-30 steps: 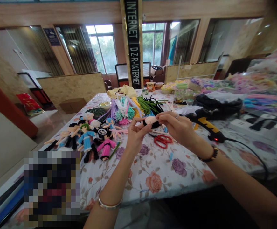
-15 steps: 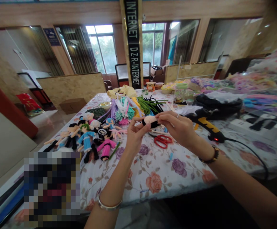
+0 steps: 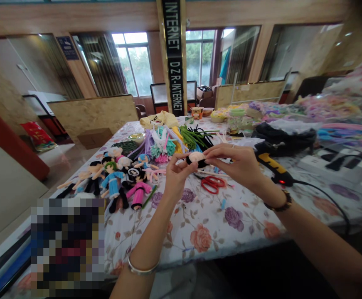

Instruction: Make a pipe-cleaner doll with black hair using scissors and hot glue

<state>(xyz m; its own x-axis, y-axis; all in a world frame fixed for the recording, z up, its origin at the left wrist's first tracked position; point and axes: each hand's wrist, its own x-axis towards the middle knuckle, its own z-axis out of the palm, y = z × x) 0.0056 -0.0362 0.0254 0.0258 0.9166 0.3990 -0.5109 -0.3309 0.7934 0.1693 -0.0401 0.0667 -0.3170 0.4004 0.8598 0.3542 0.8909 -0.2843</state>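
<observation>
Between my two hands, above the table, is a small doll head (image 3: 196, 157), pale on top with black fuzzy material along its lower side. My left hand (image 3: 178, 169) pinches its left side between thumb and fingers. On the other side, my right hand (image 3: 235, 162) grips the black edge with thumb and fingertips. Red-handled scissors (image 3: 213, 185) lie on the table just below the head, their blades partly hidden. A black and yellow glue gun (image 3: 274, 166) with a lit red light is to the right, partly behind my right hand.
Several finished fuzzy dolls (image 3: 114, 182) lie at the left. Bundles of coloured pipe cleaners (image 3: 162, 143) are behind my hands. A black bag (image 3: 285, 139) and white power strips (image 3: 333, 168) occupy the right. The glue gun's cord (image 3: 327, 193) runs over the flowered tablecloth (image 3: 181, 232).
My right hand has shifted slightly right and its wrist has turned, with its fingers straighter along the black edge. My left hand and the doll head stay almost in place.
</observation>
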